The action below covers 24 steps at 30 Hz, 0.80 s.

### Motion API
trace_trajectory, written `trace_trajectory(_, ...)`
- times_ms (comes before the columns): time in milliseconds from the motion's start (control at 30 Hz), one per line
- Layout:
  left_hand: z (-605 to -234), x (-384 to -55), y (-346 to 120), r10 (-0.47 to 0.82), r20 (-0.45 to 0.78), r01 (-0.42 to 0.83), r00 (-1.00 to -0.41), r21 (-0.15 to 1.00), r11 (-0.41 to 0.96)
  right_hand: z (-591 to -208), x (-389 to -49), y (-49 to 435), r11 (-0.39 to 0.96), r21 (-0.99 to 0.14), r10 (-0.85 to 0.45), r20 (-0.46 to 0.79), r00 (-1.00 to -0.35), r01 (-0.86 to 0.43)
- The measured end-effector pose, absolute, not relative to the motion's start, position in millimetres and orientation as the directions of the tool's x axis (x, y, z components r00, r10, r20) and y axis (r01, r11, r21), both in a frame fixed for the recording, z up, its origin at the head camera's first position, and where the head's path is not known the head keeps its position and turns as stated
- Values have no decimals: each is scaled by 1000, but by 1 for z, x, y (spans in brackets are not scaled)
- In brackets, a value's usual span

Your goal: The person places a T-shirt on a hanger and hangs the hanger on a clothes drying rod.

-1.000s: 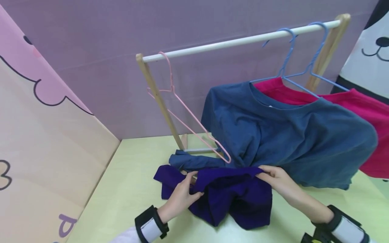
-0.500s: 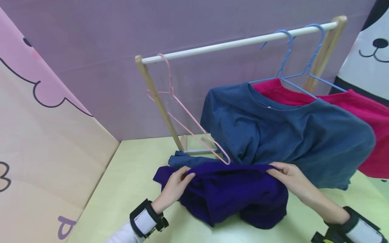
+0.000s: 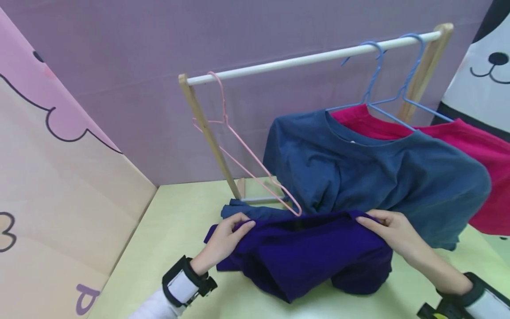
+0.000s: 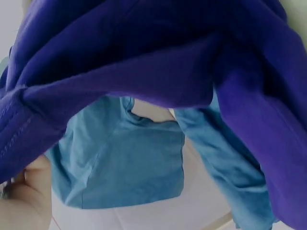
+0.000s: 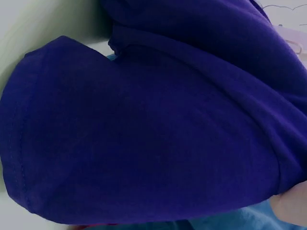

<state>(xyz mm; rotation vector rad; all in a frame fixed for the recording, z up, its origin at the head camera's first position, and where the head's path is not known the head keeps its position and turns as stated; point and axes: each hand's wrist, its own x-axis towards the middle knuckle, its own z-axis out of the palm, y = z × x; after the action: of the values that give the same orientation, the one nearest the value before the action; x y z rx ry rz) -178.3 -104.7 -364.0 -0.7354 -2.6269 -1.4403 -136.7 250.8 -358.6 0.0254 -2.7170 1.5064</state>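
A dark purple garment, which looks like a shirt (image 3: 311,257), hangs between my two hands, its lower folds at the table. My left hand (image 3: 224,241) pinches its upper edge at the left, thumb against fingers. At the right, my right hand (image 3: 394,230) pinches the same edge, and the cloth between them is stretched with a gap at the top. Purple fabric fills most of both wrist views, covering the fingertips. Just behind the garment, a bare pink hanger (image 3: 224,104) dangles from the rack's rail (image 3: 303,60).
A blue T-shirt (image 3: 366,177) hangs on a blue hanger (image 3: 373,82), in front of a magenta shirt (image 3: 474,137). Blue cloth (image 3: 253,211) lies on the pale green table (image 3: 135,266) behind my left hand. A wooden rack post (image 3: 209,135) stands at the left.
Both hands now pinch the purple shirt's upper edge, whereas the left fingers were spread earlier. The hands have moved apart, left hand leftward and right hand rightward, spreading the cloth wider.
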Motion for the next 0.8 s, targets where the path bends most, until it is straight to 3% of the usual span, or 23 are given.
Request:
trace_trajectory(167, -363, -178, -113, 481, 237, 475, -844, 747, 465, -361, -139, 253, 521, -854, 0, -4, -1000, 4)
trace_trajectory(567, -355, -175, -122, 640, 126, 463, -758, 795, 393, -374, -146, 258, 533, -844, -2, -63, -998, 52)
trace_trajectory(800, -342, -167, -117, 621, 132, 458, -773, 793, 401, -383, -146, 257, 547, -837, -51, -19, -998, -12)
